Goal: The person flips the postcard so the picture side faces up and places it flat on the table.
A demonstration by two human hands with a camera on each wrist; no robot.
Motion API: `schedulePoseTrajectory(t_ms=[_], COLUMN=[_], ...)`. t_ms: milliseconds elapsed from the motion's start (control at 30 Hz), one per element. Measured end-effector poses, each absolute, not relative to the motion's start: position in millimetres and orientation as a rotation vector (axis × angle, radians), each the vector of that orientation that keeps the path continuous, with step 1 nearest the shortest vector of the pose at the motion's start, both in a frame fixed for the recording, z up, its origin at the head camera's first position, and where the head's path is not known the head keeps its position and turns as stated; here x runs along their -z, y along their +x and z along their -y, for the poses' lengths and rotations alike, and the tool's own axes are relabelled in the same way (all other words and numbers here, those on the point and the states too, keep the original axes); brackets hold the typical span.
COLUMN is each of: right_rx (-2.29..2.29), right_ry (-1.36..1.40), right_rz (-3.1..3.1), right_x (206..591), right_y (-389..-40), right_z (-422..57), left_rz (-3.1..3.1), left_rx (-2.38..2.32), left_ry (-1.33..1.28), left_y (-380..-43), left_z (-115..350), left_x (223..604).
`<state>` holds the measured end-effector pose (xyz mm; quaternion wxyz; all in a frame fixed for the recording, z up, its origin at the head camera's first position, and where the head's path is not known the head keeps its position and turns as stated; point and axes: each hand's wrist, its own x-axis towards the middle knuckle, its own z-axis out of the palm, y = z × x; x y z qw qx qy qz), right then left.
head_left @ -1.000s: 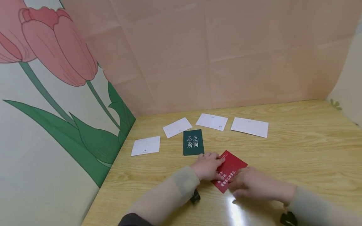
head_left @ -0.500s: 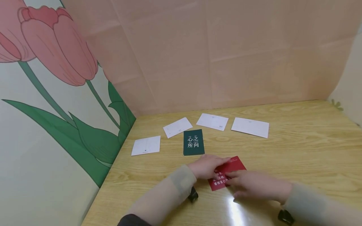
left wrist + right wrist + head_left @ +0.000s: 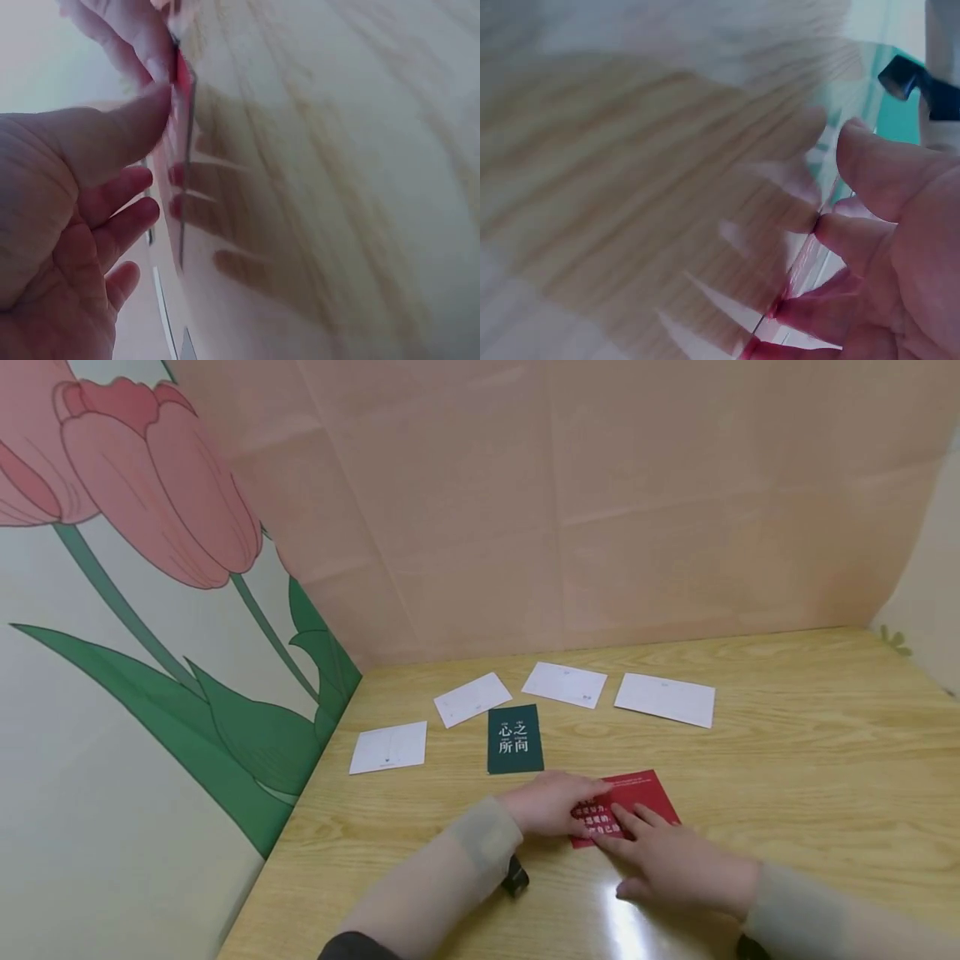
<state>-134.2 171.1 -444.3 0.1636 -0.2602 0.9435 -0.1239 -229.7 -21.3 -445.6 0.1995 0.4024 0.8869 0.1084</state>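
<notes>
A red card (image 3: 641,795) with white printed lettering lies on the wood-grained table under both hands. My left hand (image 3: 551,804) touches its left part with the fingers lightly bent and covers that edge. From the right, my right hand (image 3: 682,864) rests straight, spread fingers on the card's near side, with the thumb off it. In the left wrist view the thumb (image 3: 124,135) is right at the thin card edge. The right wrist view has fingertips (image 3: 810,311) along the red edge, close to the table. A dark green card (image 3: 514,739) with white characters lies just beyond my left hand.
Several white cards lie in an arc farther back: one at left (image 3: 388,747), another above the green card (image 3: 472,699), others toward the right (image 3: 664,700). A pink cloth (image 3: 600,510) hangs behind the table. A tulip-painted wall (image 3: 165,568) borders the left side.
The red card has turned from a diagonal to a nearly squared position and slid slightly right since the last half second. My right hand's fingers have spread over it; the other cards stay put.
</notes>
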Motion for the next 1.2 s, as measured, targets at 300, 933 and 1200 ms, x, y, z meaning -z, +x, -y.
schedulePoseTrajectory(t_ms=[300, 933, 1200], right_rx=[0.351, 0.371, 0.321], right_ry=[-0.634, -0.545, -0.423], right_rz=[-2.747, -2.924, -2.951], right_x=[451, 464, 470], right_y=[-142, -149, -164], right_z=[-199, -314, -360], left_rz=[-2.540, -2.670, -2.714], left_rx=[-0.299, -0.477, -0.562], left_ry=[1.119, 0.969, 0.778], left_y=[-225, -229, -234], left_z=[44, 118, 150], left_x=[443, 441, 445])
